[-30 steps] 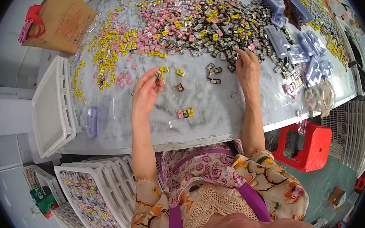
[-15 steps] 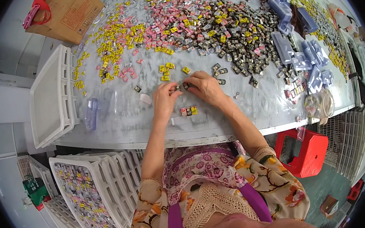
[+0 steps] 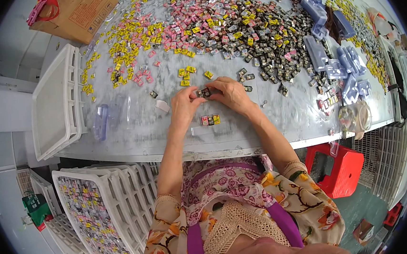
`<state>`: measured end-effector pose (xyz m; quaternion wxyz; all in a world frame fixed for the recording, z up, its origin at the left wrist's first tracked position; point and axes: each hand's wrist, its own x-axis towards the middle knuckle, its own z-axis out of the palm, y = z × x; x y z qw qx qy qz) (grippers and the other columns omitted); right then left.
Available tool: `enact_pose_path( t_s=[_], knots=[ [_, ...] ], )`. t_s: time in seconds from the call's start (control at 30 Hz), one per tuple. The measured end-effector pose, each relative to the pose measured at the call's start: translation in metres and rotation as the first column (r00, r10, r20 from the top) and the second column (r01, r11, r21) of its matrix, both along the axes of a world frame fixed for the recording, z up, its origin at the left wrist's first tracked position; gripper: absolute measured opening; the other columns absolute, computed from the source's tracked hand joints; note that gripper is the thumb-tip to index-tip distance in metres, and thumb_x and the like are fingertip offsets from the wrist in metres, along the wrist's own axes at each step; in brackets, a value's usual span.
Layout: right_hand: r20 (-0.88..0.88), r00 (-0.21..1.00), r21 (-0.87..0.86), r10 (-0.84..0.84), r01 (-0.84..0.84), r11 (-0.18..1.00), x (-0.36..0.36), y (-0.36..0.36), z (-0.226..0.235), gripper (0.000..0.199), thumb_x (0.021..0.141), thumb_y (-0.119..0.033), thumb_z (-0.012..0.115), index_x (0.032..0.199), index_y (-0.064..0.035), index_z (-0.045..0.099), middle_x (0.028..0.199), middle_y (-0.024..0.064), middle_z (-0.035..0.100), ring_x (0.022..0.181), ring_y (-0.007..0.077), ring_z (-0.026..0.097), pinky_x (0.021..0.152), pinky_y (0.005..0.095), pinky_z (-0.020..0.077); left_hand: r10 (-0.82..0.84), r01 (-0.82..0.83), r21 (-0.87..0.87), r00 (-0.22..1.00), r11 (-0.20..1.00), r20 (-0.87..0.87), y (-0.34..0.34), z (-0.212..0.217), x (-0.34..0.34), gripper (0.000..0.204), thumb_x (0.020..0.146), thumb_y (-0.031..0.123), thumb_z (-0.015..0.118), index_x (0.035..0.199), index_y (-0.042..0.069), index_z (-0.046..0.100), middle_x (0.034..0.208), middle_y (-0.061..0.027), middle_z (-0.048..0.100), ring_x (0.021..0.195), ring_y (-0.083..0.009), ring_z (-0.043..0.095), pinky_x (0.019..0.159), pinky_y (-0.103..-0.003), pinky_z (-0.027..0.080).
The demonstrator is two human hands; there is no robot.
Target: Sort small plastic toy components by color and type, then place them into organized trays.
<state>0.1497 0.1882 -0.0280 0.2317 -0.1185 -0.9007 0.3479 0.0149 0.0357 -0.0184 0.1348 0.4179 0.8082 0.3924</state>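
Observation:
My left hand [image 3: 184,105] and my right hand [image 3: 229,94] meet over the table's front middle, and together they pinch a small dark wrapped piece [image 3: 204,93] between the fingertips. Just below them a short row of small pink, dark and yellow pieces [image 3: 210,120] sits in a clear plastic tray [image 3: 222,125]. A few loose yellow pieces [image 3: 186,73] lie just beyond my hands. Farther back spread big heaps of yellow [image 3: 125,42], pink [image 3: 195,20] and dark pieces [image 3: 263,31].
A white slotted crate [image 3: 58,100] lies on the table's left, a cardboard box [image 3: 77,12] at the back left. Clear blue-tinted trays [image 3: 331,55] pile at the right. Stacked white crates [image 3: 100,207] with sorted pieces stand at my lower left, a red stool [image 3: 340,168] at the right.
A second ago my hands were apart, reaching toward the heaps. They drew back toward me and came together over the clear tray, now holding one dark piece.

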Motion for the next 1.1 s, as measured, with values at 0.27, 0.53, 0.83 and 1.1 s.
enact_pose_path(
  t_s=[0.27,0.53,0.83,1.1],
  knots=[
    [0.040,0.997,-0.224,-0.070,0.077,0.971,-0.001,0.020,0.010,0.033,0.084,-0.004,0.069,0.117,-0.0086,0.069,0.101,0.0092,0.068,0.085,0.0291,0.067,0.074,0.0358,0.0545,0.157,-0.153,0.080,0.986,0.985,-0.057,-0.029,-0.001,-0.041,0.027,0.080,0.000,0.075,0.107,0.002,0.071,0.083,-0.0068,0.068,0.069,-0.0118,0.064,0.063,-0.028,0.051],
    [-0.031,0.999,0.186,0.031,-0.025,0.982,-0.028,0.030,-0.004,0.031,0.083,0.000,0.066,0.112,-0.0073,0.069,0.111,0.0095,0.065,0.094,0.0302,0.066,0.083,0.0389,0.0540,0.186,-0.184,0.048,0.981,0.982,-0.048,-0.025,0.014,-0.044,0.027,0.079,-0.002,0.073,0.105,0.004,0.071,0.089,-0.0117,0.068,0.073,-0.0234,0.067,0.069,-0.034,0.054],
    [0.071,0.997,-0.068,0.041,-0.036,0.997,0.003,0.009,0.009,0.028,0.080,-0.002,0.072,0.107,-0.0044,0.069,0.106,0.0112,0.065,0.088,0.0297,0.067,0.077,0.0372,0.0547,0.095,-0.089,0.075,0.992,0.993,-0.079,-0.013,0.004,-0.053,0.025,0.081,0.001,0.074,0.106,0.004,0.072,0.093,-0.0099,0.069,0.074,-0.0202,0.068,0.067,-0.031,0.054],
    [-0.019,0.999,-0.153,-0.043,0.040,0.987,0.010,0.000,0.003,0.028,0.081,-0.006,0.076,0.109,-0.0040,0.070,0.101,0.0090,0.066,0.081,0.0239,0.067,0.072,0.0321,0.0539,0.242,-0.223,0.116,0.952,0.968,-0.186,0.002,0.002,-0.094,0.020,0.081,0.008,0.073,0.099,0.000,0.068,0.089,-0.0162,0.068,0.081,-0.0322,0.067,0.076,-0.042,0.053]
  ],
)
